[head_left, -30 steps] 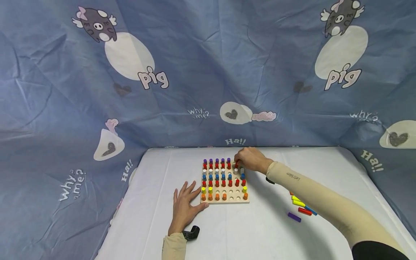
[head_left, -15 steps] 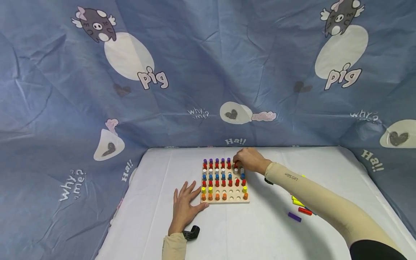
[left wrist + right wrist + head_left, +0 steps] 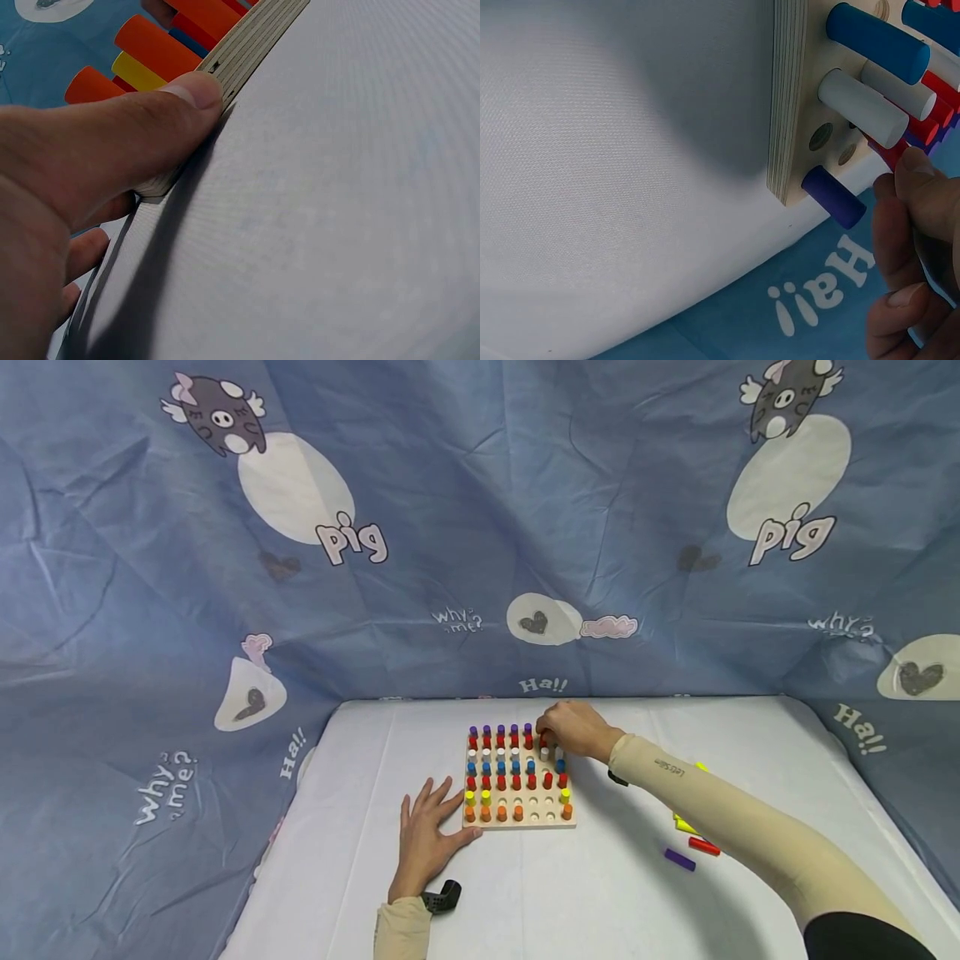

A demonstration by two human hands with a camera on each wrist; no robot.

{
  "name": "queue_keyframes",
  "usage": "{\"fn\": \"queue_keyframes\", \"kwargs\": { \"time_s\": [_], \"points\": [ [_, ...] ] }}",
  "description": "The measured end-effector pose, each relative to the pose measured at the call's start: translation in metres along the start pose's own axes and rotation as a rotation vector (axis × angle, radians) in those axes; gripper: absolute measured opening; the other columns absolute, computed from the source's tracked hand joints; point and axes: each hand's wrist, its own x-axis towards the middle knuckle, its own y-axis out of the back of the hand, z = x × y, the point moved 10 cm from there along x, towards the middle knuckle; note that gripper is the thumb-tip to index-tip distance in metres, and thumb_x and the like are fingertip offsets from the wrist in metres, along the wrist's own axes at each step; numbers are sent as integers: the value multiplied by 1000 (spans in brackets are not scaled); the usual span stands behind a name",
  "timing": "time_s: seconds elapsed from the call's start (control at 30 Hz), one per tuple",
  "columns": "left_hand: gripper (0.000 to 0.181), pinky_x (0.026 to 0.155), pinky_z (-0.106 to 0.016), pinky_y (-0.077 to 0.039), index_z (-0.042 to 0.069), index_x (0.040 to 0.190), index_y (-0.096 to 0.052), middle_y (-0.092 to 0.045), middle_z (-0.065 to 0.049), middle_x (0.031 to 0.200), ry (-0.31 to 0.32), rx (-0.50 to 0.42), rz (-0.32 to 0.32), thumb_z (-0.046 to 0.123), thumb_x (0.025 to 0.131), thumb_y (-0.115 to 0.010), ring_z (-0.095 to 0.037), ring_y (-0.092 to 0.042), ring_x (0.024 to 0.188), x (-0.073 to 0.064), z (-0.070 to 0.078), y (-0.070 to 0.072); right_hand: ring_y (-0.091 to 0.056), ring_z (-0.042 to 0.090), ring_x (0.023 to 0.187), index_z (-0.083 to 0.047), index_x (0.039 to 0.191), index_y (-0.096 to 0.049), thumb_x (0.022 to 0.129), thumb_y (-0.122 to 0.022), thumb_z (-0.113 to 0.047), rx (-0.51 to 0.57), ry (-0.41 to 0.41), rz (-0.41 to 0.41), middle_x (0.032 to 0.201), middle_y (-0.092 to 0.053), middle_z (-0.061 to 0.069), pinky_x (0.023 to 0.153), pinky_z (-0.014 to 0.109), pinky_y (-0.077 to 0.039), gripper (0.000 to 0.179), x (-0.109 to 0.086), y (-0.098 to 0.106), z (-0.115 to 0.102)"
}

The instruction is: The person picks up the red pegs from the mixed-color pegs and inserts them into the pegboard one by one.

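Note:
A wooden pegboard point(image 3: 542, 808) holds rows of coloured pegs. At its near left corner my left hand point(image 3: 427, 835) lies with fingers spread, the thumb point(image 3: 187, 90) against the board's front edge and the index finger by its left side. Over the far right part, my right hand point(image 3: 576, 729) pinches a red peg point(image 3: 889, 152) between thumb and fingertips, close over the holes. Around it stand a white peg point(image 3: 864, 109), a blue peg point(image 3: 877, 41) and a purple peg point(image 3: 832, 196) in the corner. My hand hides that purple peg in the head view.
Loose pegs lie on the white table right of the board: a purple peg point(image 3: 680, 860), a red peg point(image 3: 704, 846) and yellow pegs point(image 3: 685, 825), partly covered by my right forearm point(image 3: 720, 810). A blue patterned cloth point(image 3: 480, 660) hangs behind and at the sides.
My right hand, with the red peg in it, has shifted slightly left over the board. The right forearm has moved and now covers the loose blue peg. My left hand has stayed put.

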Motion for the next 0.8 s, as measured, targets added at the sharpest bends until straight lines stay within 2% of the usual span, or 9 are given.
{"fn": "queue_keyframes", "kwargs": {
  "time_s": [0.47, 0.8],
  "points": [
    [73, 118, -66, -6, 18, 128, -68, -50, -7, 149, 7, 5, -1, 57, 68, -83, -36, -31, 146, 0, -2, -1, -68, 12, 75, -16, 90, -78, 80, -81, -13, 36, 1, -22, 85, -75, -5, 68, 36, -58, 10, 0, -1, 1],
    [73, 118, -66, -6, 19, 128, -68, -51, -7, 148, -2, 7, 9, 59, 68, -82, -36, -32, 146, 0, -2, -1, -69, 11, 76, -19, 89, -78, 81, -80, -13, 15, -16, -16, 85, -75, -7, 69, 35, -58, 10, 1, -4, 5]
  ]
}}
